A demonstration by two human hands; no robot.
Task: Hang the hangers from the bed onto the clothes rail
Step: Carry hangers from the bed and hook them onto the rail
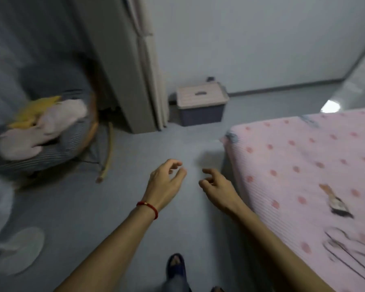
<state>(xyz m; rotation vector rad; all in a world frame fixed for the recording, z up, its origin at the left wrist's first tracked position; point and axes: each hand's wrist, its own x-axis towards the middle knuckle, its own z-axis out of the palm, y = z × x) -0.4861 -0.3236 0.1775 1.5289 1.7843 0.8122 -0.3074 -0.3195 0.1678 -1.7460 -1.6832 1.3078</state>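
Observation:
The bed [293, 157] with a pink dotted sheet fills the right side. Thin dark hangers [346, 251] lie blurred on it near the lower right edge. My left hand [167, 182], with a red cord at the wrist, hovers over the grey floor, fingers loosely curled and holding nothing. My right hand [217, 184] is beside it, just left of the bed's corner, fingers also loosely curled and empty. The two hands are apart from each other and from the hangers. No clothes rail shows in this view.
A brush [335, 202] lies on the bed. A rocking chair [51, 133] with soft toys stands at left. A lidded storage box [201, 104] sits by the wall next to a tall cabinet [124, 70]. A round fan base [19, 249] is at lower left.

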